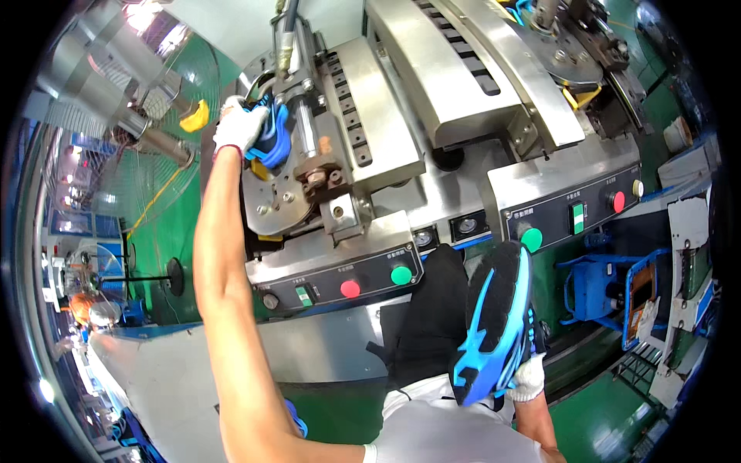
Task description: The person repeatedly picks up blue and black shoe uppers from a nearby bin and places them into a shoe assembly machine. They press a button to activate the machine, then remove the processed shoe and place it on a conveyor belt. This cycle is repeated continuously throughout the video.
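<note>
Grey shirt (pixel 455 436); gloved hands (pixel 243 127) (pixel 529 380) holding blue-black shoes (pixel 275 143) (pixel 494 316), left at steel machine (pixel 378 116), right above lap (pixel 432 336); green floor (pixel 587 432)

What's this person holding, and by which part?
The right hand holds a black and blue shoe by the side, near its lower end in view. The left hand touches a blue and black piece; its grip cannot be told.

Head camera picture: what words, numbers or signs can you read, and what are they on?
I won't copy the words, but here's where they are:
Left control panel: small white characters above the buttons.
Right control panel: small white characters above its buttons.
Two round gauges: markings too small to read.
Shoe sole: no words I can make out.
</note>
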Motion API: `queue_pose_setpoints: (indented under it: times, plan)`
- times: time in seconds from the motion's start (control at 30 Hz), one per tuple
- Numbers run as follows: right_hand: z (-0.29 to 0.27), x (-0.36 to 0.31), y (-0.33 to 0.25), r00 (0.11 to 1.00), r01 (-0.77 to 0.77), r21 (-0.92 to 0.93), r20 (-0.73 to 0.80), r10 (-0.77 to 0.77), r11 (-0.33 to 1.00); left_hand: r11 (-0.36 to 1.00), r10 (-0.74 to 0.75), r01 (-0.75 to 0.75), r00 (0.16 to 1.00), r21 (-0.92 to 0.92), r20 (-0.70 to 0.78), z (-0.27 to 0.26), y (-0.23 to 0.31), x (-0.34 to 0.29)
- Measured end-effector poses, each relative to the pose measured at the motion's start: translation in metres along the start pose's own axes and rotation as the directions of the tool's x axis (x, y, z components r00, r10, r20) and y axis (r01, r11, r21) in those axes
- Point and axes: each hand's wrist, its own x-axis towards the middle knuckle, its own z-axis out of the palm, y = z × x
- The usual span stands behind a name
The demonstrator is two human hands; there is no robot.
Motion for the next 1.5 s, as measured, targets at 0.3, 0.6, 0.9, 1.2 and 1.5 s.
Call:
queue_pose_setpoints:
  times: [0.3,0.6,0.9,1.2,1.5]
  plan:
    - [0.072,0.046,0.001,0.985,-0.165,-0.217,-0.094,0.148,0.962,0.938,-0.041,-0.14,0.866,-0.319,-0.499,-0.157,-0.068,-0.24]
    - [0.316,0.199,0.035,0.962,0.152,-0.543,0.274,0.004,0.826,0.865,-0.461,0.424,0.883,-0.269,-0.088,-0.077,-0.181,-0.536]
    - [0.432,0.426,0.124,0.973,0.105,-0.923,0.172,0.153,0.369,0.786,-0.589,0.573,0.808,-0.232,-0.003,0.03,-0.217,-0.636]
    - [0.413,0.478,0.196,0.925,0.236,-0.827,0.352,-0.144,-0.51,0.79,-0.575,0.551,0.818,-0.269,-0.012,0.036,-0.223,-0.639]
    - [0.376,0.282,0.15,0.559,0.795,-0.576,0.817,-0.14,-0.189,0.56,-0.797,0.767,0.602,-0.312,0.05,0.044,-0.169,-0.616]
